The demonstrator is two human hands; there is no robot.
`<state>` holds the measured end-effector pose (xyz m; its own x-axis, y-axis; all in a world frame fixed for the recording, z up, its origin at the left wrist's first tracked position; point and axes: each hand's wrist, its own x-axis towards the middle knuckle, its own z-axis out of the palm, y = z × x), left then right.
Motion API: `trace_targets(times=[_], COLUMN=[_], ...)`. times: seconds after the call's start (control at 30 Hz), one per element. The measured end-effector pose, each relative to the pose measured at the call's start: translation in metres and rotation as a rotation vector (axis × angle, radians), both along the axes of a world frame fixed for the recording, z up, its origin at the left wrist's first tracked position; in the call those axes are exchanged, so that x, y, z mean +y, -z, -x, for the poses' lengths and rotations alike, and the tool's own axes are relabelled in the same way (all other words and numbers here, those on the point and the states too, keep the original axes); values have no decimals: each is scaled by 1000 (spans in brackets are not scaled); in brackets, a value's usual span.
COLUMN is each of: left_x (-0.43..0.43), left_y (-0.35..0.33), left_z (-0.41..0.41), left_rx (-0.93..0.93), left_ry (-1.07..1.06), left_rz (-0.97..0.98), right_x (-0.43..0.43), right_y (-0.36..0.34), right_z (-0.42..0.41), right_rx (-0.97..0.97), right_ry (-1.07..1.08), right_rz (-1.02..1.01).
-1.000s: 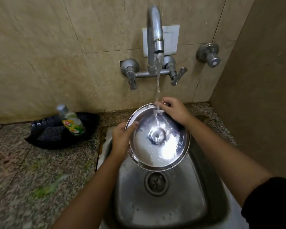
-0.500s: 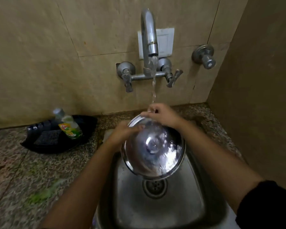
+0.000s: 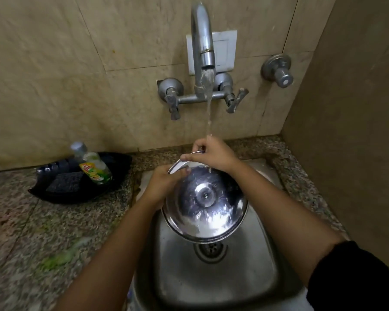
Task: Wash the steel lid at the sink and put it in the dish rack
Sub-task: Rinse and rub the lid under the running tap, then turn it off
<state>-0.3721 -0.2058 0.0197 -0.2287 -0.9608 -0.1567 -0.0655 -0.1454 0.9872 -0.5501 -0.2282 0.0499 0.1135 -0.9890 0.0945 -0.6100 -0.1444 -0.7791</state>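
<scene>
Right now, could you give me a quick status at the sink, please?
Left hand and right hand grip steel lid rim. Lid tilted under running tap. Nothing blocking.

Left hand and right hand each close a grip, forearms converging.

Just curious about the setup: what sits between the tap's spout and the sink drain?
In the head view, the steel lid, held tilted by both hands, lies between the spout and the drain, with water streaming onto it.
</scene>
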Motion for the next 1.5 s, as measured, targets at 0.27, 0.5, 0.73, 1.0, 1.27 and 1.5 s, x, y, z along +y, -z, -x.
trace_targets(times=[0.27,0.5,0.73,1.0,1.27,1.5], left_x=[15,13,19,17,26,23], left_y=[19,13,22,19,26,24], left_z=[-1,16,4,10,10,13], left_rx=[80,99,54,123,92,129], left_ry=[-285,-391,-418,-430,-465,-443], left_rz=[-113,-101,-67,-75,-26,-69], right_x=[33,84,66,87,63,82], right_y=[58,77,92,80,82,78], right_z=[14,-43,26,-54,20,-43], right_rx=[449,583,686,651,725,602], right_ry=[643,-124,327,-171,238,-279], right_rz=[155,317,128,384,219,401])
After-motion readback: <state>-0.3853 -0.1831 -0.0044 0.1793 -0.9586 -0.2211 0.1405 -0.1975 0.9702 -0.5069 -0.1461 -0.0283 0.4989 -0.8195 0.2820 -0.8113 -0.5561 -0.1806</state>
